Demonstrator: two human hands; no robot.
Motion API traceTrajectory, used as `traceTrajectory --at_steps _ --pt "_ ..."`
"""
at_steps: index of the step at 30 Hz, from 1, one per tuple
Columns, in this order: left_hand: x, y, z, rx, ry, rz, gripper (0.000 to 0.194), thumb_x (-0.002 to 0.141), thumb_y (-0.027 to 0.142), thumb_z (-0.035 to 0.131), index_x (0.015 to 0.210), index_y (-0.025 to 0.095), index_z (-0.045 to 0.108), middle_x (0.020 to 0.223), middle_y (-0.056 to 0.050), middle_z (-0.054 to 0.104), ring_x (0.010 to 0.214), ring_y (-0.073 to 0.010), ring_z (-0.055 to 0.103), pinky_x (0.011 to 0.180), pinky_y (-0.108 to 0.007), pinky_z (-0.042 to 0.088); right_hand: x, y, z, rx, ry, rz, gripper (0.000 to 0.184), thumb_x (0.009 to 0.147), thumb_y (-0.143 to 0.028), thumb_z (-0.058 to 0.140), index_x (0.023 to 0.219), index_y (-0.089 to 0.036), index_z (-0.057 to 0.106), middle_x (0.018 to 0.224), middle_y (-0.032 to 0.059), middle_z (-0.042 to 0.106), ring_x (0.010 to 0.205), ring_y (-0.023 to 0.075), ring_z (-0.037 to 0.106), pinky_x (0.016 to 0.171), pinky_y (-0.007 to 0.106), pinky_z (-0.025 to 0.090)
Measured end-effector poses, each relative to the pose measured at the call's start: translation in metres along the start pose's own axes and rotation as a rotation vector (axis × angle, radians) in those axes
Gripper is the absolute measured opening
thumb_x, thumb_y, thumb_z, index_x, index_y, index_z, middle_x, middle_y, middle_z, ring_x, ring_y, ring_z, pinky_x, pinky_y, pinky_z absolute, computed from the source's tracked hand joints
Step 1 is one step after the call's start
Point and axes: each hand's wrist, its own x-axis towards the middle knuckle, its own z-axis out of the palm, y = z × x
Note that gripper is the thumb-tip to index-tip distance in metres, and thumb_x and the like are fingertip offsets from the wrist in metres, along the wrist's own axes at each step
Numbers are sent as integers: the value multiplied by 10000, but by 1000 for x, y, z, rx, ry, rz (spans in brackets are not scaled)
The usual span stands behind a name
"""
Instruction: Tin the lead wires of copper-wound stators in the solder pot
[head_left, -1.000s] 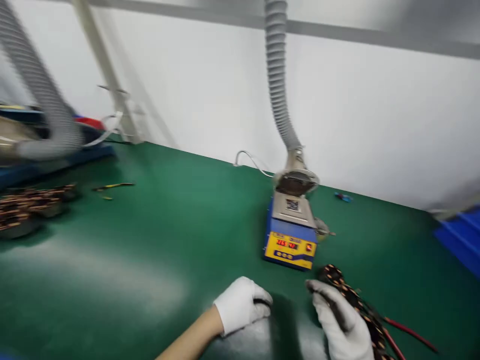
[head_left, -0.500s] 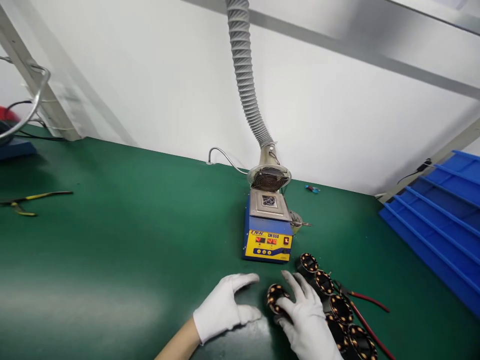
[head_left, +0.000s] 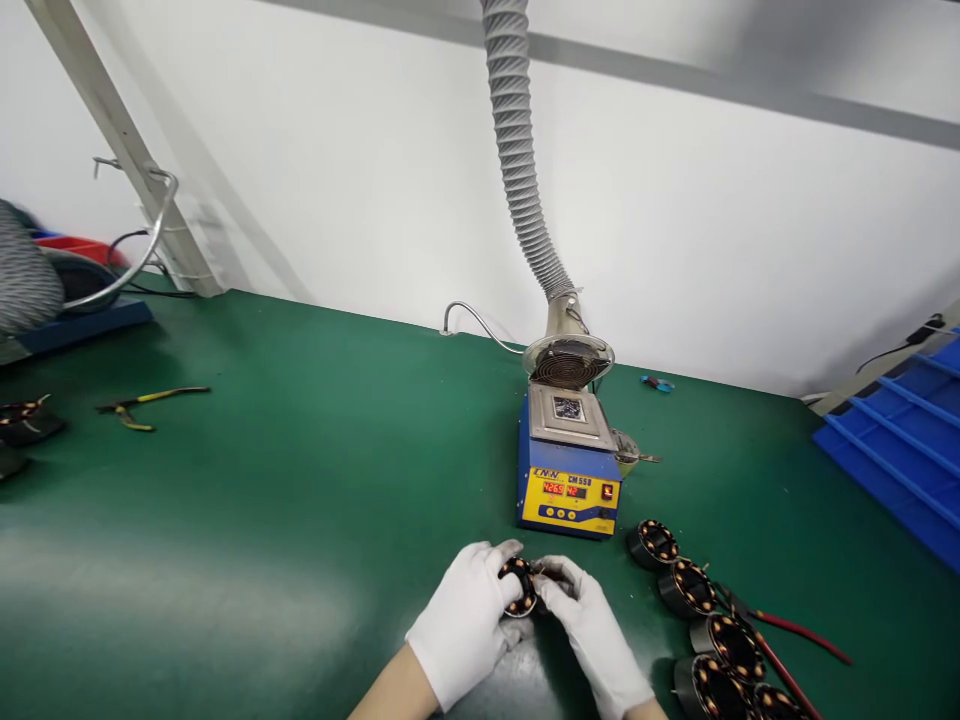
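My left hand [head_left: 469,622], in a white glove, is closed around a ring-shaped motor stator [head_left: 519,588] with copper windings, its fingers reaching into the ring. At the stator's right edge, the gloved fingertips of my right hand [head_left: 574,605] are pinched together on what looks like a short wire lead; the fingers partly cover it. Just beyond both hands stands a blue and yellow solder pot [head_left: 570,500] with a lit red display and a small square of molten metal on top.
Several more stators [head_left: 686,588] stand in rows at the right, beside red-handled cutters [head_left: 799,632]. An extraction hose [head_left: 517,150] hangs over the pot. Yellow-handled pliers [head_left: 154,400] lie at the left, a blue crate [head_left: 900,450] leans at the right, and small blue cutters [head_left: 657,383] lie behind.
The stator has passed from my right hand into my left, which has closed around it. My right hand has shifted its fingertips to the stator's edge. The view has turned left.
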Motion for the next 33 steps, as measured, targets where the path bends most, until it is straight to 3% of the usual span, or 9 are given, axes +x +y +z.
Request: traceTrajectory --at_steps 4,9,11,14,17,22,27,31,33 --pt "4 6 -2 -239 0 -48 188 614 198 766 750 192 637 937 -17 612 845 -205 524 753 -312 400 7 -2 -3 -121 97 -130 176 641 -323 671 597 -173 590 622 9 595 637 172 534 613 278 429" --pt "7 13 -17 -840 -70 -270 133 609 219 718 567 152 611 750 -5 596 696 -156 545 615 -241 410 3 -6 -12 127 509 -204 259 657 -408 709 752 -188 611 630 -2 612 581 156 543 618 293 443" --pt "8 8 -19 -958 -37 -308 159 564 253 741 589 146 627 935 -58 627 822 -204 579 713 -269 443 1 -3 -8 304 391 -95 325 623 -415 753 803 -180 617 696 19 637 615 162 568 632 301 454" --pt "8 -4 -18 -1022 -30 -307 163 555 263 732 629 151 640 1274 -108 496 1106 -282 499 881 -311 415 -5 8 11 587 -90 195 462 594 -402 789 965 -176 633 879 73 665 725 188 604 671 324 467" --pt "6 -13 -14 -900 -29 -354 123 634 270 658 687 160 643 1296 -119 480 1172 -289 450 937 -355 384 -9 17 29 843 -332 377 408 608 -371 790 950 -198 652 888 59 678 747 179 621 695 313 469" --pt "2 -6 -16 -575 -5 -252 819 454 189 791 1223 193 510 1326 -114 453 1195 -289 414 1034 -375 292 -5 20 32 1030 -407 404 252 735 -316 693 950 -189 662 971 57 675 838 168 607 734 290 458" --pt "8 3 -23 -886 24 -405 244 726 307 601 899 154 677 1004 -70 654 918 -226 587 815 -285 443 -5 23 31 1040 -434 386 250 723 -284 702 958 -212 658 920 51 687 801 181 624 676 280 452" --pt "12 -11 -25 -1101 286 -569 333 798 425 535 650 138 615 698 -50 648 710 -192 589 694 -272 454 -5 21 32 1035 -517 408 331 681 -308 720 980 -183 656 925 78 686 772 218 635 633 284 450" --pt "9 -18 -27 -1070 344 -573 340 822 437 510 719 138 635 792 -66 667 821 -208 599 814 -296 446 -5 18 32 1079 -544 442 345 697 -347 699 987 -164 659 949 85 682 791 211 630 642 275 450"
